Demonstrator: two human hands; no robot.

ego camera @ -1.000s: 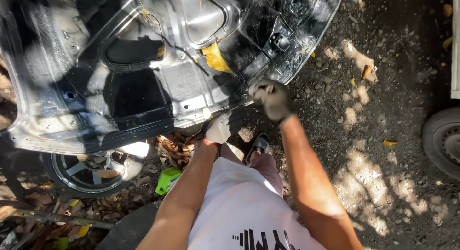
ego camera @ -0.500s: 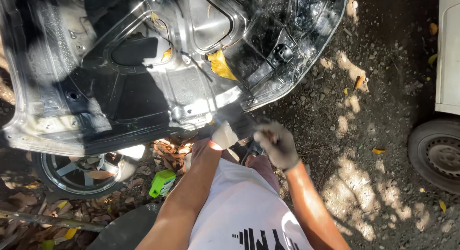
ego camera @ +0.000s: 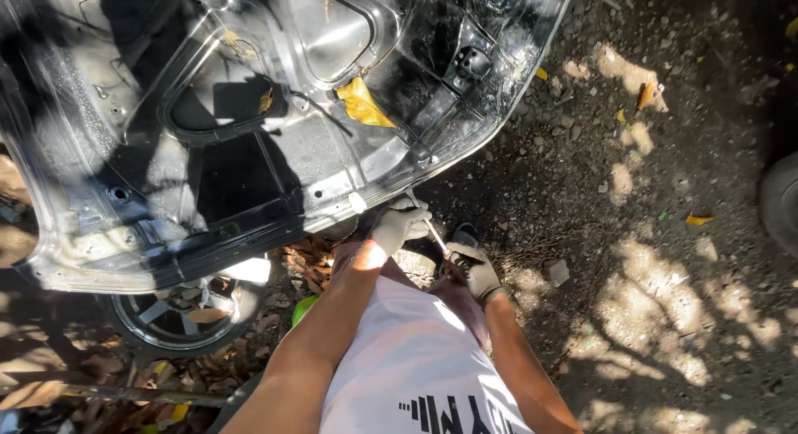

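A stripped metal car door panel (ego camera: pixel 249 143) lies flat, inner side up, over the ground in front of me. My left hand (ego camera: pixel 397 226), in a pale work glove, grips the shaft of a thin metal tool (ego camera: pixel 426 222) close to the panel's near edge. My right hand (ego camera: pixel 475 272), in a grey glove, holds the tool's handle end just below and to the right. The tool's tip points up at the panel's lower rim. A yellow dry leaf (ego camera: pixel 362 104) rests on the panel.
An alloy wheel (ego camera: pixel 179 313) lies under the panel's near left corner among brown leaves. A green object (ego camera: pixel 302 308) shows beside my left arm. Gravelly dirt (ego camera: pixel 665 234) spreads to the right, with a tyre (ego camera: pixel 781 201) at the right edge.
My right hand has come down from the panel's edge to near my body and now holds the tool's handle. My left hand stays at the panel's rim, on the shaft.
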